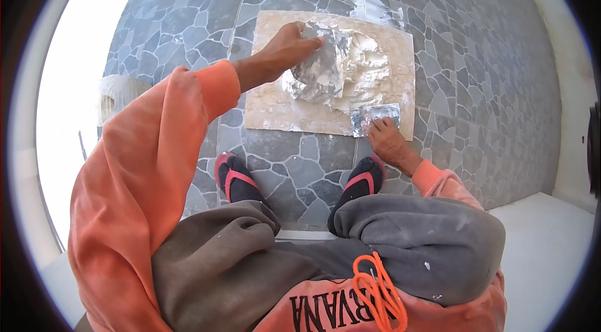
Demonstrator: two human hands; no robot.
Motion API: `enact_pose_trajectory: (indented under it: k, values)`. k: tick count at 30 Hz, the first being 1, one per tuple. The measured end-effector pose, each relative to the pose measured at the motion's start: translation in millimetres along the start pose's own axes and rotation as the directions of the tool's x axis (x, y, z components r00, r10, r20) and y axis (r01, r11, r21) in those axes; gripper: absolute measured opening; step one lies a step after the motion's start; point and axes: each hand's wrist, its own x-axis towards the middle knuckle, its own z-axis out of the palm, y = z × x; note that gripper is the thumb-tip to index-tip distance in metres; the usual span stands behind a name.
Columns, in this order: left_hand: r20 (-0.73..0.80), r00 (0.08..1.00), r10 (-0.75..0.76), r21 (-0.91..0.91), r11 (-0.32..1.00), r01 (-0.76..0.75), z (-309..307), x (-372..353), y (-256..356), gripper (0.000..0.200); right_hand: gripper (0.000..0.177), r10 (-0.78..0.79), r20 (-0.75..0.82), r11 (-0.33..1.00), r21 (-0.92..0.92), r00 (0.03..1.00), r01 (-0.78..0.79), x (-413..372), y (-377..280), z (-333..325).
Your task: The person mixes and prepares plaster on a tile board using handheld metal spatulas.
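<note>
An orange sweatshirt [141, 163] is nearest; beyond, a tiled floor [494, 88] bears a board [269, 109] with white paste [370, 75]. The left hand [300, 44] grips a big smeared scraper [318, 66] at the paste; the right hand [387, 139] grips a smaller scraper [383, 111].

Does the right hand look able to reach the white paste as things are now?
Probably yes: the right hand holds a scraper close beside the paste, and nothing visible stands between them.
</note>
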Motion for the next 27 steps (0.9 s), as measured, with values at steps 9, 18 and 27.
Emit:
enact_pose_trajectory:
  k: [9,18,27]
  values:
    - [-0.017,1.000,-0.007,0.009,1.000,0.007,-0.5,-1.8,0.6,0.040,0.031,0.080,-0.055,0.995,-0.050,0.995,-0.083,3.9,-13.4,7.3]
    - [0.018,1.000,0.008,-0.008,1.000,-0.008,0.7,-0.7,-0.2,0.039,0.032,0.133,-0.032,0.989,-0.068,0.991,-0.135,4.4,-32.5,12.9]
    - [0.020,1.000,-0.006,-0.020,1.000,0.006,-1.6,-5.9,0.3,0.040,0.033,0.228,-0.026,0.973,0.036,0.973,-0.227,-7.9,-31.3,1.7]
